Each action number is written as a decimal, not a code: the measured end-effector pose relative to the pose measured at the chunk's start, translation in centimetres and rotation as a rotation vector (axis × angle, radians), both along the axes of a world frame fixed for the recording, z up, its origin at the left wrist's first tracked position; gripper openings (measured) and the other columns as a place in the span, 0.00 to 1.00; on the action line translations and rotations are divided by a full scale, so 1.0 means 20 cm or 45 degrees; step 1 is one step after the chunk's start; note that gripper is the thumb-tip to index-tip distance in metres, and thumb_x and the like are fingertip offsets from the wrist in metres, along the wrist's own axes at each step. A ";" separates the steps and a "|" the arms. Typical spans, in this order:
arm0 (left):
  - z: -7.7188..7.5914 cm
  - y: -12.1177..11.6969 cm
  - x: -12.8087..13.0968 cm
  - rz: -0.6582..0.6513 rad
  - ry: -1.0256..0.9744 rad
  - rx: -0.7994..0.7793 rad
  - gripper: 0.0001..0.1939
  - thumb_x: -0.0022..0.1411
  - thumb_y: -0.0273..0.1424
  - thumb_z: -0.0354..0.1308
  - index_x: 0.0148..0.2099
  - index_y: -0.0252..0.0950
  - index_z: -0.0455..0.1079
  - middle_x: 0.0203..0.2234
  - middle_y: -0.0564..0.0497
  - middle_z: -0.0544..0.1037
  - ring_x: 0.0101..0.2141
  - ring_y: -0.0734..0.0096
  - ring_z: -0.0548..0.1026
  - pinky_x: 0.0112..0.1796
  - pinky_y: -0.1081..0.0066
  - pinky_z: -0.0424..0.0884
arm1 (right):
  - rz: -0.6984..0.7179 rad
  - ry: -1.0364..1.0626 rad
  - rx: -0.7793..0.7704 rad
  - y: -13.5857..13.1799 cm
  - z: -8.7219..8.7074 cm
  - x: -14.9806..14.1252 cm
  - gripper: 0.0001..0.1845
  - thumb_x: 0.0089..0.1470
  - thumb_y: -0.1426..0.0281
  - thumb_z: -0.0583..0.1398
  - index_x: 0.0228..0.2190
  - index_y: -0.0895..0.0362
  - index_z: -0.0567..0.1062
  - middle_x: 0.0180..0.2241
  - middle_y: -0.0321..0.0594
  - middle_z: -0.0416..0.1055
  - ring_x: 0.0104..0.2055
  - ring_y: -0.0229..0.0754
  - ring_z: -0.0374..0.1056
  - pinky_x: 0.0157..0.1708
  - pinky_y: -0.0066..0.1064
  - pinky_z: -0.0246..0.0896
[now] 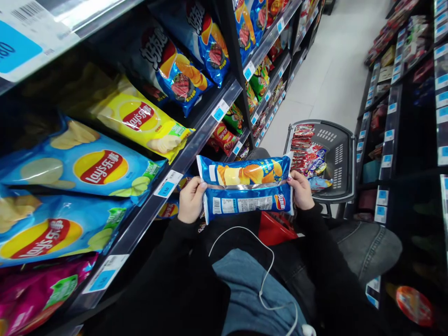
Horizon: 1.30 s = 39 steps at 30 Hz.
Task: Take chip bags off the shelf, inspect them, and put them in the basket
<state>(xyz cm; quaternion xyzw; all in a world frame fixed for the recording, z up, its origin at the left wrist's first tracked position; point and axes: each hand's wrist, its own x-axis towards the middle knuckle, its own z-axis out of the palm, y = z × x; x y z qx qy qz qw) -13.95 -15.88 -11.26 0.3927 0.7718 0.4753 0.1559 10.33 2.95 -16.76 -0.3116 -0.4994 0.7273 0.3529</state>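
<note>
Price label [24,46] and shelf rim loom closest, cutting across the upper left of the frame. Below them, blue chip bags [87,170], a yellow chip bag [143,119] and a pink chip bag [45,294] crowd the left side behind a shelf edge [195,146]. A grey basket [345,158] of small packets [310,156] stands right of centre, beyond the right hand [301,190]. A white cord [241,227] loops over the lap at lower centre, near a red object [275,228], perhaps a bag, partly hidden. At the centre, a blue snack bag [248,187] stretches crosswise, seam side showing, between the left hand [192,200] and the right, each pinching one end between thumb and fingers.
</note>
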 end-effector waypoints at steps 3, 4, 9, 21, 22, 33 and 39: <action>-0.01 0.04 0.01 0.022 0.063 -0.021 0.18 0.59 0.44 0.51 0.26 0.35 0.61 0.19 0.56 0.64 0.23 0.75 0.64 0.27 0.75 0.60 | -0.087 -0.062 0.362 0.02 0.02 0.01 0.15 0.48 0.62 0.60 0.20 0.56 0.61 0.22 0.30 0.57 0.26 0.33 0.55 0.28 0.26 0.52; -0.01 0.06 0.02 0.022 0.073 -0.023 0.18 0.59 0.44 0.51 0.26 0.35 0.61 0.19 0.56 0.64 0.23 0.75 0.63 0.27 0.75 0.60 | -0.124 -0.066 0.426 0.02 0.03 0.01 0.14 0.50 0.62 0.59 0.21 0.56 0.62 0.23 0.30 0.58 0.27 0.33 0.55 0.30 0.26 0.53; -0.04 0.13 0.10 0.033 -0.058 0.117 0.15 0.56 0.43 0.54 0.32 0.35 0.64 0.24 0.55 0.68 0.27 0.75 0.66 0.30 0.76 0.62 | -0.397 -0.112 0.458 0.02 0.02 0.00 0.14 0.52 0.63 0.59 0.22 0.55 0.61 0.22 0.29 0.57 0.27 0.32 0.56 0.30 0.25 0.54; -0.07 0.42 0.20 0.268 -0.342 0.580 0.15 0.44 0.36 0.65 0.24 0.34 0.62 0.16 0.60 0.61 0.19 0.83 0.58 0.23 0.80 0.56 | -0.301 -0.026 0.140 0.13 -0.11 0.05 0.24 0.46 0.48 0.59 0.33 0.55 0.76 0.30 0.36 0.74 0.36 0.43 0.69 0.36 0.33 0.65; -0.07 0.45 0.20 0.247 -0.358 0.561 0.15 0.44 0.37 0.65 0.24 0.34 0.63 0.15 0.60 0.61 0.18 0.83 0.58 0.23 0.79 0.57 | -0.339 -0.048 0.180 0.15 -0.10 0.08 0.24 0.47 0.48 0.58 0.33 0.56 0.76 0.30 0.36 0.75 0.36 0.42 0.69 0.36 0.33 0.65; -0.17 0.55 0.25 -0.576 0.293 -0.399 0.13 0.56 0.37 0.54 0.41 0.38 0.75 0.50 0.46 0.72 0.55 0.55 0.63 0.56 0.54 0.56 | -0.844 -0.882 0.846 0.43 0.03 0.77 0.22 0.53 0.55 0.54 0.32 0.59 0.77 0.26 0.38 0.73 0.30 0.42 0.69 0.31 0.31 0.62; -0.28 0.47 0.34 -0.457 0.750 -0.697 0.33 0.57 0.39 0.55 0.63 0.41 0.54 0.63 0.39 0.47 0.60 0.42 0.50 0.54 0.47 0.55 | -0.431 -1.668 1.062 0.52 -0.11 0.71 0.20 0.58 0.61 0.50 0.41 0.57 0.76 0.36 0.46 0.76 0.37 0.45 0.71 0.36 0.30 0.61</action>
